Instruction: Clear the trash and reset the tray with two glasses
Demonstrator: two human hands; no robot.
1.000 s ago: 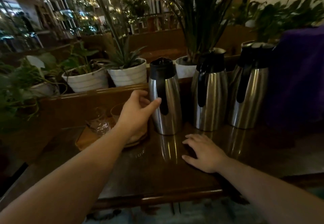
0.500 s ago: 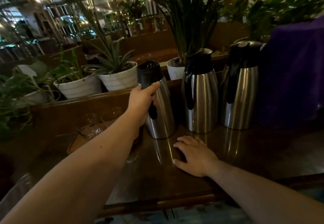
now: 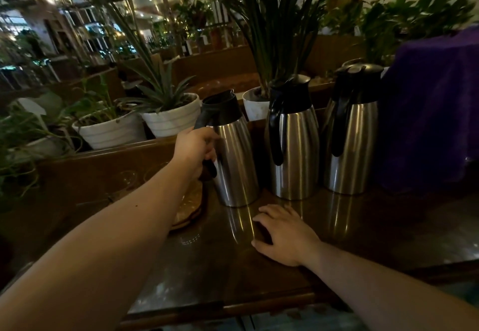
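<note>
Tray half hidden at centre-left, jug tilted beside it

The tray (image 3: 190,207) lies just under the left arm; glasses hardly show. The left hand (image 3: 195,150) grips the handle of the jug (image 3: 230,154), tipping it — likely to clear room. The right hand (image 3: 283,234) lies flat, empty, on the table (image 3: 363,232) — probably for steadiness.

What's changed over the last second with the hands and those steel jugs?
The left hand moved from the leftmost jug's body up to its black handle and closed around it; the jug now leans left. The right hand stays flat on the table, and the other two jugs stand upright as before.
</note>
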